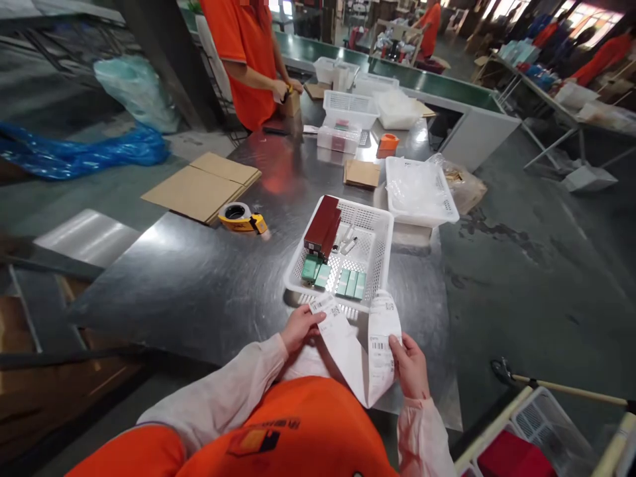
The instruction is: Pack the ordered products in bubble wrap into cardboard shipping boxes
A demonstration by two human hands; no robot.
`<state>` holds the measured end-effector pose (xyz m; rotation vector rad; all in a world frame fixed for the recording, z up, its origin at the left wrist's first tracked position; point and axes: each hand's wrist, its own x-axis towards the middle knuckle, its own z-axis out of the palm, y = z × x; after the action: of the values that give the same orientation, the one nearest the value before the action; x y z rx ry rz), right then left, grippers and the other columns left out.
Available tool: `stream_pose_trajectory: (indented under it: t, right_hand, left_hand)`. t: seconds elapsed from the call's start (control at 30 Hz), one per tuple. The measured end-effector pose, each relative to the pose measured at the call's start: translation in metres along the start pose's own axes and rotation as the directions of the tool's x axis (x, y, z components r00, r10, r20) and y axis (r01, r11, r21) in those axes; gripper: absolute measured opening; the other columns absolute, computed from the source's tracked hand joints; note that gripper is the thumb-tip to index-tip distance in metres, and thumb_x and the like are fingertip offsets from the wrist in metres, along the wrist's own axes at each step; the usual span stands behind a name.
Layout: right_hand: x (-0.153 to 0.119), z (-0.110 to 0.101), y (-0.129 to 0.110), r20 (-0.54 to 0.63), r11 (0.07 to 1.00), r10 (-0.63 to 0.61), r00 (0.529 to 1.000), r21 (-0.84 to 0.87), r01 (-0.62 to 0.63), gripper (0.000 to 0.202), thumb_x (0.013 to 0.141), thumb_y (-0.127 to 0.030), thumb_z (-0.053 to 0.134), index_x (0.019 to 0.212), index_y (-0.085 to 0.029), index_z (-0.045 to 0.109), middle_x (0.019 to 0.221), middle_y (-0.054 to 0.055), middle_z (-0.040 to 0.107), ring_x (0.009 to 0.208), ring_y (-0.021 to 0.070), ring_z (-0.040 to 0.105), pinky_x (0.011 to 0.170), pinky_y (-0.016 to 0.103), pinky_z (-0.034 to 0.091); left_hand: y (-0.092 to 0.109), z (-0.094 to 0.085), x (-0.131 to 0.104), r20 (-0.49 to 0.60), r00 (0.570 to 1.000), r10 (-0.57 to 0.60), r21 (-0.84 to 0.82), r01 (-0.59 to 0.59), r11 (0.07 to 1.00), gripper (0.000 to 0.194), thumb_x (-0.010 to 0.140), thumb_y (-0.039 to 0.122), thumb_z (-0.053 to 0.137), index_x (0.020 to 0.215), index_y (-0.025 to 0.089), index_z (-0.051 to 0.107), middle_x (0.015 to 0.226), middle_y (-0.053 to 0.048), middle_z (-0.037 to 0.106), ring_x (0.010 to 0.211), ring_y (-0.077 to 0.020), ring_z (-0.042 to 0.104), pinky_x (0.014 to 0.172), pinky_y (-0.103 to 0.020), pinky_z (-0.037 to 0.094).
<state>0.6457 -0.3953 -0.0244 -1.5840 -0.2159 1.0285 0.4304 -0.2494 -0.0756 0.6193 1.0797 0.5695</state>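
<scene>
A long white strip of printed labels [342,341] with barcodes and square codes hangs in a fold between my hands. My left hand [301,326] pinches one end of it, and my right hand [410,363] grips the other part between thumb and fingers. Just beyond the strip sits a white perforated basket [373,228] on the metal table. Inside it, dark red boxes [322,225] lie at the left, with several small green boxes [350,283] along the near side and a few small clear-and-white items [349,244] in the middle.
Left on the table are a yellow tape dispenser [243,218] and flat cardboard [203,185]. Another white basket [422,189] holding clear plastic stands at the right, near folded cardboard [362,173] and an orange tape dispenser [387,142]. A co-worker [248,66] handles a small box across the table.
</scene>
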Motion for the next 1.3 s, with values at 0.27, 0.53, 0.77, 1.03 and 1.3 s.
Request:
stream_pose_trajectory:
  t: [0.27, 0.53, 0.77, 1.03, 1.3]
  right_hand:
    - [-0.002, 0.004, -0.004, 0.013, 0.999, -0.041, 0.999, -0.015, 0.041, 0.055, 0.053, -0.054, 0.088, 0.091, -0.019, 0.07, 0.073, 0.005, 0.075, 0.064, 0.0236, 0.068, 0.057, 0.033, 0.053]
    - [-0.006, 0.002, -0.003, 0.028, 0.996, -0.076, 0.997, -0.037, 0.077, 0.051, 0.057, -0.054, 0.086, 0.09, -0.019, 0.071, 0.067, 0.003, 0.072, 0.061, 0.0209, 0.064, 0.059, 0.032, 0.051]
    - [-0.007, 0.003, -0.003, 0.0, 0.999, -0.046, 0.999, 0.023, 0.046, 0.052, 0.052, -0.052, 0.089, 0.088, -0.019, 0.07, 0.063, 0.001, 0.07, 0.054, 0.0177, 0.06, 0.056, 0.031, 0.051]
    - [-0.008, 0.006, -0.003, 0.025, 0.998, -0.057, 0.998, 0.024, 0.057, 0.053, 0.052, -0.053, 0.089, 0.087, -0.019, 0.07, 0.063, 0.002, 0.071, 0.055, 0.0179, 0.062, 0.053, 0.029, 0.05]
    - [-0.005, 0.007, -0.002, 0.019, 0.997, -0.056, 0.998, 0.049, 0.055, 0.053, 0.05, -0.052, 0.09, 0.085, -0.018, 0.071, 0.066, 0.002, 0.072, 0.058, 0.0176, 0.065, 0.056, 0.028, 0.052]
  left_hand:
    - [-0.004, 0.001, -0.003, 0.037, 0.991, 0.128, 0.113, -0.132, 0.985, 0.044, 0.048, 0.028, 0.088, 0.081, 0.013, 0.064, 0.073, -0.005, 0.071, 0.057, -0.0155, 0.061, 0.047, -0.023, 0.043]
    - [-0.015, -0.002, -0.005, 0.069, 0.97, 0.231, 0.255, -0.241, 0.936, 0.034, 0.05, 0.029, 0.084, 0.076, 0.015, 0.067, 0.077, -0.006, 0.072, 0.075, -0.0209, 0.065, 0.074, -0.032, 0.05]
    - [-0.024, -0.006, 0.0, 0.095, 0.957, 0.274, 0.298, -0.29, 0.91, 0.029, 0.055, 0.03, 0.081, 0.075, 0.014, 0.068, 0.077, -0.007, 0.071, 0.072, -0.0201, 0.063, 0.074, -0.032, 0.049]
    - [-0.024, -0.01, 0.001, 0.107, 0.954, 0.28, 0.304, -0.3, 0.904, 0.028, 0.057, 0.027, 0.08, 0.079, 0.014, 0.069, 0.079, -0.007, 0.073, 0.074, -0.0204, 0.065, 0.073, -0.031, 0.05]
    - [-0.021, -0.01, 0.003, 0.115, 0.964, 0.239, 0.291, -0.263, 0.92, 0.032, 0.055, 0.03, 0.079, 0.079, 0.013, 0.068, 0.08, -0.007, 0.073, 0.076, -0.0224, 0.067, 0.073, -0.033, 0.052]
